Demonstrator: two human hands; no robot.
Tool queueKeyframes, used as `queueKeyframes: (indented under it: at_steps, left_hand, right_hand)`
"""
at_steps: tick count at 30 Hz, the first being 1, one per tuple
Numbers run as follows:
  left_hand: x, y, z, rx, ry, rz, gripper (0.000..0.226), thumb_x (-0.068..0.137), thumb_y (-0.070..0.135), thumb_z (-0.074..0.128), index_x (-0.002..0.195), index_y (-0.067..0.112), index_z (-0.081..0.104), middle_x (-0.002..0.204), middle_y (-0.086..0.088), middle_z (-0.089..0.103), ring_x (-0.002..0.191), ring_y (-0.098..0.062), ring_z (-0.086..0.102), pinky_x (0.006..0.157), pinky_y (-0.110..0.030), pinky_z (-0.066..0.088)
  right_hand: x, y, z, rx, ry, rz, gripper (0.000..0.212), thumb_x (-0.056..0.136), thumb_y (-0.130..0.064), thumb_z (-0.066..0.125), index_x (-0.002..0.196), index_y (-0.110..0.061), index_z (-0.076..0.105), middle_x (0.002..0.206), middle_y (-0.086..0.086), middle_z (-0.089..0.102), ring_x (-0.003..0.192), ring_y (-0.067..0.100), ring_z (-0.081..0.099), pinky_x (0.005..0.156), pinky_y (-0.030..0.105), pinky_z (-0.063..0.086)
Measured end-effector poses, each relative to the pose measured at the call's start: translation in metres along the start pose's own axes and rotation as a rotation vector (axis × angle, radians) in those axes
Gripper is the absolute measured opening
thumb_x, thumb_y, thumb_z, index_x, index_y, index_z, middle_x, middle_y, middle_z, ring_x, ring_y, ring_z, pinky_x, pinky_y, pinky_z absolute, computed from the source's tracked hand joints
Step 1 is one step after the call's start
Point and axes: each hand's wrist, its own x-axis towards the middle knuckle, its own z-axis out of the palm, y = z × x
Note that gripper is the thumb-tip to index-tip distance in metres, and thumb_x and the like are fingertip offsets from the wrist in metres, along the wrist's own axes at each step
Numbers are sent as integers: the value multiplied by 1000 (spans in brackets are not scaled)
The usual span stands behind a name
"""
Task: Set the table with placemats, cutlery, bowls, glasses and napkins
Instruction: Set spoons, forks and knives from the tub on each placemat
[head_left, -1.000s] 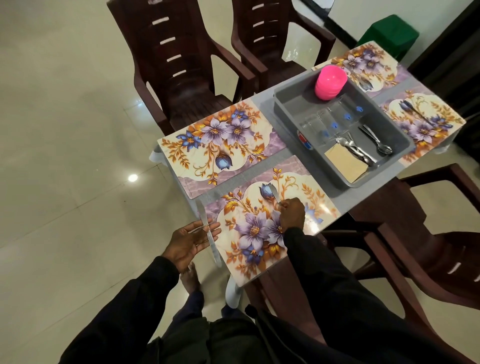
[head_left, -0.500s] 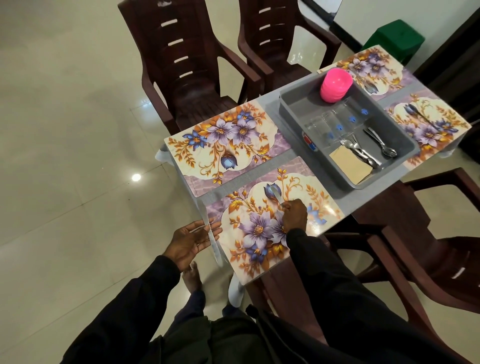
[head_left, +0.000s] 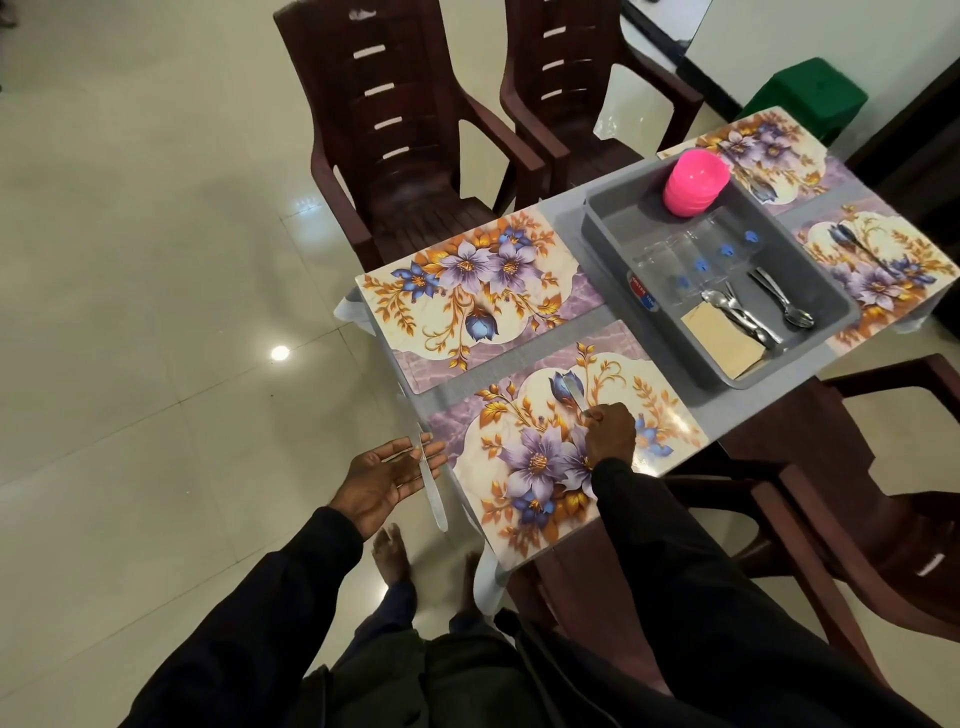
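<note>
A grey tray (head_left: 618, 260) with pink bowls (head_left: 695, 182), glasses (head_left: 691, 260) and spoons (head_left: 779, 306) stands at 1 o'clock of the near placemat (head_left: 519, 415), where the right hand (head_left: 610, 434), curled, pinches a cutlery piece (head_left: 573, 394) pointing to 11 o'clock, and at 9 o'clock the left hand (head_left: 384, 475) lies palm up, straight fingers (head_left: 405, 448) carrying a knife (head_left: 434, 493).

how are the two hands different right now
The left hand is open, palm up, beside the table; the right hand is curled over the near placemat. A knife lies across the left hand's straight fingers; the right hand grips a utensil. Both carry silver cutlery.
</note>
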Motion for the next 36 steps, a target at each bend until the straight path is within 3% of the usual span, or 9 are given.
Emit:
queueKeyframes:
  at_steps: [4,7,10,12,15,19,27,33,36]
  left_hand:
    - [-3,11,-8,-42,-13,1,31,100,1,54,130,-4,59,128,-21,70,115,-34,70,93,-38,60]
    - [-4,22,-13,-59,-26,15,42,90,3,63,130,-7,58,129,-24,68,115,-36,70,94,-40,60]
    - [-6,38,-18,-49,-46,21,51,83,6,68,131,-7,58,129,-25,67,118,-37,69,97,-42,58]
    - [-5,51,-22,-44,-54,28,54,83,7,69,133,-8,57,129,-24,68,119,-38,68,97,-42,59]
    - [0,72,-31,-58,-58,46,58,86,6,69,137,-13,51,130,-25,67,120,-40,67,95,-42,60]
    - [4,103,-46,-37,-105,48,50,90,3,67,135,-12,54,130,-26,67,120,-41,66,93,-41,60]
    - [14,155,-72,177,-153,18,29,98,-2,61,127,-6,63,124,-21,72,116,-38,69,104,-47,54]
    - [43,193,-74,262,-168,-13,29,97,6,66,125,-2,66,123,-20,72,115,-37,70,104,-48,54]
    - [68,212,-77,363,-185,-34,32,94,10,70,125,1,69,121,-16,74,114,-33,71,104,-46,54]
  right_hand:
    - [-2,-9,-6,-91,0,-2,19,95,-4,53,100,4,70,104,24,67,103,39,63,92,44,50]
    - [-7,-25,-13,-129,21,-52,21,96,-5,55,103,6,71,105,25,68,104,41,62,92,44,47]
    - [-26,-66,-22,125,66,8,17,95,-1,57,95,5,73,99,23,71,95,37,66,82,37,50]
    - [-46,-100,-20,312,2,-39,12,93,-1,65,94,0,77,96,16,75,91,29,70,80,27,50]
    - [-73,-151,-12,461,-186,-170,7,89,-6,74,93,-7,79,89,5,78,85,18,73,82,28,58]
    - [-102,-223,-1,574,-347,-314,5,88,-10,76,91,-11,80,78,-1,77,70,11,72,72,21,57]
    - [-111,-329,15,639,-480,-305,21,92,-33,72,97,-14,80,88,-8,76,85,-3,67,73,5,47]
    - [-79,-373,31,678,-480,-228,17,91,-26,75,89,-9,76,82,-2,73,78,5,68,73,14,51]
    - [-49,-387,37,735,-402,-152,12,96,-21,68,89,-12,72,86,6,74,80,13,68,75,28,59]
